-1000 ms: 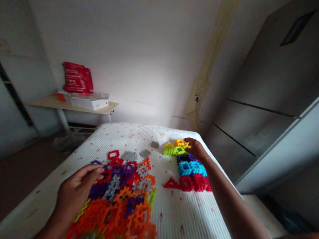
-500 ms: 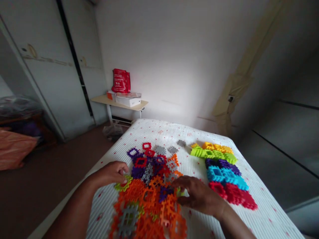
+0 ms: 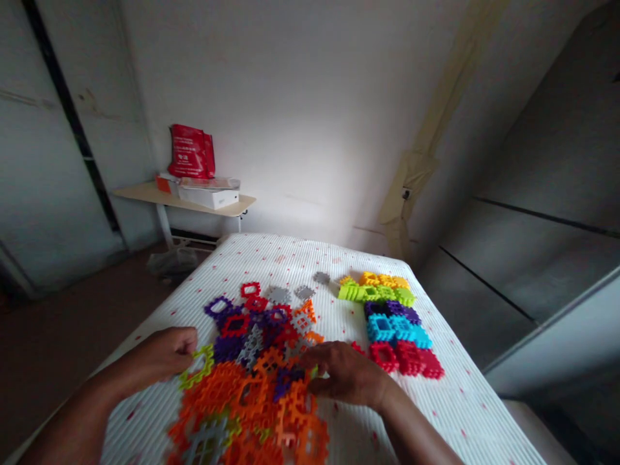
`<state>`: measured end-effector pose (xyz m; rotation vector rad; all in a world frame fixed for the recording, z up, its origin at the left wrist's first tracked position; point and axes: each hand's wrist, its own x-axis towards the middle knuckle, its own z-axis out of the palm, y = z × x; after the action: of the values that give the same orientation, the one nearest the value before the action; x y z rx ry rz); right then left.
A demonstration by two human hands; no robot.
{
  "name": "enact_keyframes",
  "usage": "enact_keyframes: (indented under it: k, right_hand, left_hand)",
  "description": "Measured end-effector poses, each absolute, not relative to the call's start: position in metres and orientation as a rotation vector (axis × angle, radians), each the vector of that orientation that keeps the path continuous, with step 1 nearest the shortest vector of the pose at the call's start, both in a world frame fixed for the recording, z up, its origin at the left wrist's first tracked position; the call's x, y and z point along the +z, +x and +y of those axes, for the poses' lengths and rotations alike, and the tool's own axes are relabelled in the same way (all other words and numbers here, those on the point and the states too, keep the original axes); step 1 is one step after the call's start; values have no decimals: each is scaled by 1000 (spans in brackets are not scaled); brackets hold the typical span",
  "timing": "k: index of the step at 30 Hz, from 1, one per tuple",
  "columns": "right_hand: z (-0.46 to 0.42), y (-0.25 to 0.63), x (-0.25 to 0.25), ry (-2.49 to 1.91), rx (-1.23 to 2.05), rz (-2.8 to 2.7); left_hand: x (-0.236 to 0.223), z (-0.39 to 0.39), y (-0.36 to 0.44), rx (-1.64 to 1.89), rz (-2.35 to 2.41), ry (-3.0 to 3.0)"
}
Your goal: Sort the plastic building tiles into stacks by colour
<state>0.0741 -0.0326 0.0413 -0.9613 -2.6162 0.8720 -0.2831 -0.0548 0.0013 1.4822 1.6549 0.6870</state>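
Observation:
A heap of interlocking plastic building pieces lies on the bed. At the heap's left edge my left hand [image 3: 167, 354] is closed, pinching the edge of a yellow-green frame piece [image 3: 205, 367]. My right hand [image 3: 346, 374] reaches over the heap's right side with fingers and thumb curled. A bit of yellow-green shows between them, and it looks gripped, though most of it is hidden. Orange pieces [image 3: 252, 394] fill the near part of the heap. Beyond them are purple pieces [image 3: 227, 349], a grey latticed piece [image 3: 250, 345] and a red frame piece [image 3: 235, 325].
To the right stand rows of pieces sorted by colour: yellow [image 3: 385, 279], lime [image 3: 378, 292], purple [image 3: 393, 311], light blue [image 3: 398, 329] and red [image 3: 407, 358]. Flat grey pieces [image 3: 305, 292] lie behind the heap. A side table [image 3: 140, 192] bears a red bag [image 3: 191, 152] and boxes.
The view has swung to the right, so everything sits further left. My left hand has drawn slightly left with the yellow-green piece. My right hand stays at the heap's right side.

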Motion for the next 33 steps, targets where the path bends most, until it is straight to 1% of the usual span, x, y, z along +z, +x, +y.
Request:
enact_keyframes:
  k: [4, 7, 11, 13, 16, 18, 21, 24, 27, 31, 33]
  right_hand:
    - [-33, 68, 45, -986, 854, -2577]
    - [-34, 63, 45, -989, 870, -2466]
    - [-32, 58, 36, -982, 926, -2261]
    - [-29, 57, 32, -959, 977, -2122]
    - [-24, 56, 27, -933, 1042, -1916]
    - [-22, 56, 26, -944, 1097, -1838]
    - [-20, 57, 24, -948, 1282, -1753]
    - [-22, 53, 21, -877, 1490, -1640]
    - [-24, 46, 19, -768, 1609, -1551]
    - [-25, 41, 16, -725, 1593, -1530]
    - [-24, 42, 16, -716, 1583, -1515]
  left_hand:
    - [17, -51, -266, 900, 1489, 1433]
    - [26, -47, -241, 1084, 1466, 1381]
    - [23, -45, -208, 1179, 1495, 1412]
    - [19, -46, -196, 1233, 1551, 1543]
    - [16, -50, -182, 1352, 1590, 1898]
    - [17, -53, -174, 1437, 1517, 2175]
    - [18, -60, -166, 1532, 1353, 2516]
    - [14, -66, -162, 1563, 1279, 2705]
    - [8, -70, -159, 1500, 1230, 2785]
    - [4, -69, -154, 1445, 1186, 2824]
    - [5, -67, -152, 1522, 1190, 2741]
